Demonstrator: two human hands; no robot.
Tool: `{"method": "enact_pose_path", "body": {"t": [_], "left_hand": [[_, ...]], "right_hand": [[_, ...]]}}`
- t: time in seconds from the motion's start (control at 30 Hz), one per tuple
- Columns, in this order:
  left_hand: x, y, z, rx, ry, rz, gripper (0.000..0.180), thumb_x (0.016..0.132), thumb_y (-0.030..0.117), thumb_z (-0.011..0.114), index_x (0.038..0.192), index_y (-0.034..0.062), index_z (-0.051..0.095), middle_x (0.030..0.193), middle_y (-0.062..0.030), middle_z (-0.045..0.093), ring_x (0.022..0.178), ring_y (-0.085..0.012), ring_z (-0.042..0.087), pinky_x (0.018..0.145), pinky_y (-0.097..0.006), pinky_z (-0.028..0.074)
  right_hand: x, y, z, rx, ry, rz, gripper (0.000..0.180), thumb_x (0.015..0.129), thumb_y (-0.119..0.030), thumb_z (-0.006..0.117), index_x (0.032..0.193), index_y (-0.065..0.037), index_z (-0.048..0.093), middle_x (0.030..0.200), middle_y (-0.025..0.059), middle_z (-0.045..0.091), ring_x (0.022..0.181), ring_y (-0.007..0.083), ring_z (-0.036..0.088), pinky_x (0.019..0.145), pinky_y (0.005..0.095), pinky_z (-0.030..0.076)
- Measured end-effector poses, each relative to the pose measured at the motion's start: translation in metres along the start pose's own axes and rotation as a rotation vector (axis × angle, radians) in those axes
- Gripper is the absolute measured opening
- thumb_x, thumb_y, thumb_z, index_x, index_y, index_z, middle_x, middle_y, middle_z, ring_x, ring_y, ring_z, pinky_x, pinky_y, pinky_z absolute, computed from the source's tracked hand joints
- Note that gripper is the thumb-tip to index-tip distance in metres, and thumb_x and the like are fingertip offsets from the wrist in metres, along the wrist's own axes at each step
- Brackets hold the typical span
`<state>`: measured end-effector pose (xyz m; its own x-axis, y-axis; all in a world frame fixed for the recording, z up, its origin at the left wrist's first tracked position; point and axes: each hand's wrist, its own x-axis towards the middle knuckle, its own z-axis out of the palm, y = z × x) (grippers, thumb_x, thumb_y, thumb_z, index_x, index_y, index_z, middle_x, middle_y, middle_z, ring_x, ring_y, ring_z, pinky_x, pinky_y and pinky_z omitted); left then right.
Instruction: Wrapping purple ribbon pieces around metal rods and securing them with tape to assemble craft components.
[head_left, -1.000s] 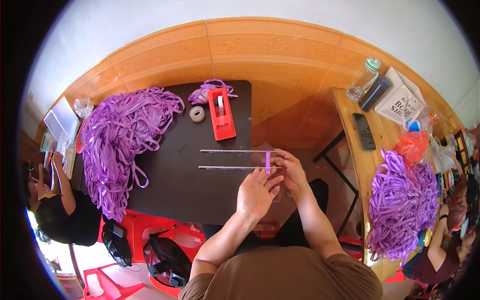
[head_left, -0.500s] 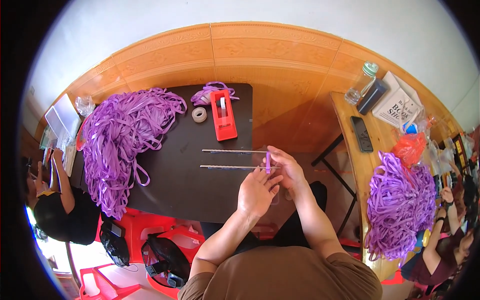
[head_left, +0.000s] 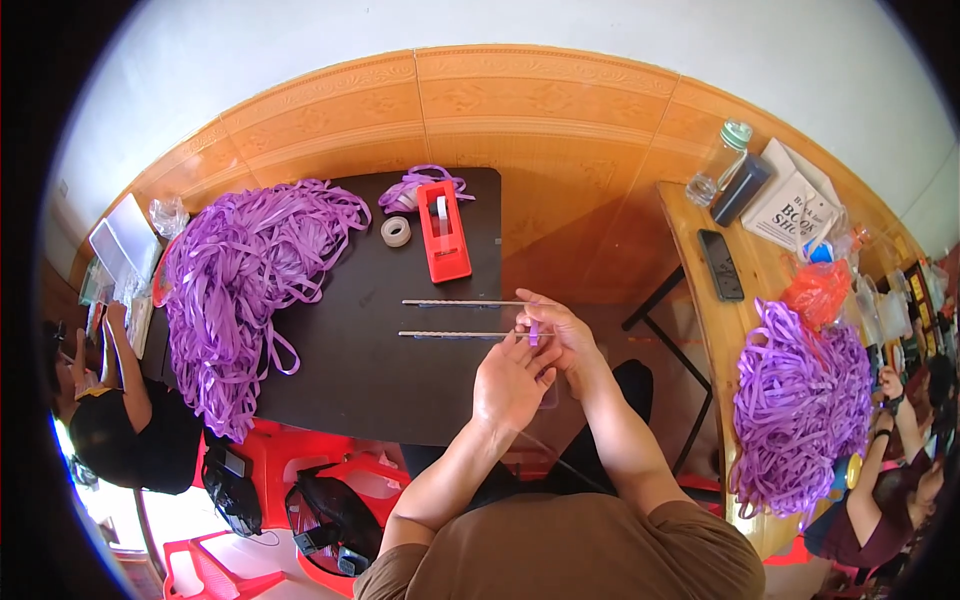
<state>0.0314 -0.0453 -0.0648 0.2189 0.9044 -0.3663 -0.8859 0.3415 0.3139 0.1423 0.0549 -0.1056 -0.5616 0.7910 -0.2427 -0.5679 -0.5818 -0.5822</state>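
Observation:
Two thin twisted metal rods lie parallel over the dark table's right side, their right ends at my hands. A short piece of purple ribbon crosses near those ends. My right hand is curled behind it, fingers closed on the ribbon, with the index finger by the upper rod. My left hand is palm up just below the lower rod, fingers stretched toward the ribbon and thumb apart. Its fingertips overlap the right hand's, so contact is hard to make out.
A large purple ribbon heap covers the table's left side. Behind the rods stand a red tape dispenser and a tape roll. On the wooden table at right are another ribbon heap, a phone and a bottle. People sit at both sides.
My right hand has shifted slightly left and its fingers have drawn closer around the ribbon, of which less shows. My left hand has barely moved; the rods stay in place.

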Motion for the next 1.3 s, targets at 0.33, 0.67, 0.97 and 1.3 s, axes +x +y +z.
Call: {"method": "enact_pose_path", "body": {"t": [0.33,0.67,0.97,1.3], "left_hand": [[-0.003,0.002,0.001,0.013,-0.021,0.002,0.051,0.095,0.038,0.041,0.126,-0.002,0.045,0.125,-0.0118,0.049,0.114,-0.0274,0.046,0.089,-0.035,0.037],[-0.003,0.001,0.0,0.028,-0.011,0.0,0.051,0.095,0.037,0.04,0.127,-0.0029,0.043,0.126,-0.0118,0.047,0.115,-0.0279,0.046,0.09,-0.035,0.037],[-0.005,-0.01,0.002,0.218,0.085,0.146,0.04,0.097,0.028,0.037,0.126,0.0007,0.044,0.127,-0.0103,0.046,0.115,-0.0279,0.046,0.094,-0.039,0.035],[-0.006,-0.028,0.018,0.143,-0.086,0.052,0.045,0.095,0.034,0.042,0.127,0.0033,0.045,0.13,-0.0108,0.047,0.12,-0.0297,0.046,0.096,-0.041,0.034]], "right_hand": [[-0.013,-0.012,0.002,-0.177,0.137,-0.037,0.055,0.076,0.001,0.067,0.127,-0.003,0.049,0.085,0.0097,0.062,0.081,0.0209,0.065,0.073,0.0304,0.052],[-0.008,-0.003,-0.038,-0.101,-0.068,-0.219,0.044,0.088,-0.005,0.056,0.13,-0.001,0.045,0.104,0.0185,0.064,0.084,0.0237,0.065,0.077,0.0341,0.052],[0.003,-0.019,-0.01,-0.596,-0.009,-0.325,0.015,0.082,-0.001,0.067,0.096,0.002,0.064,0.087,0.0102,0.067,0.077,0.0154,0.064,0.071,0.0271,0.051],[-0.002,-0.025,-0.012,-0.555,0.046,-0.255,0.011,0.081,0.0,0.068,0.091,0.003,0.065,0.081,0.0087,0.066,0.073,0.0148,0.064,0.066,0.0256,0.052]]}}
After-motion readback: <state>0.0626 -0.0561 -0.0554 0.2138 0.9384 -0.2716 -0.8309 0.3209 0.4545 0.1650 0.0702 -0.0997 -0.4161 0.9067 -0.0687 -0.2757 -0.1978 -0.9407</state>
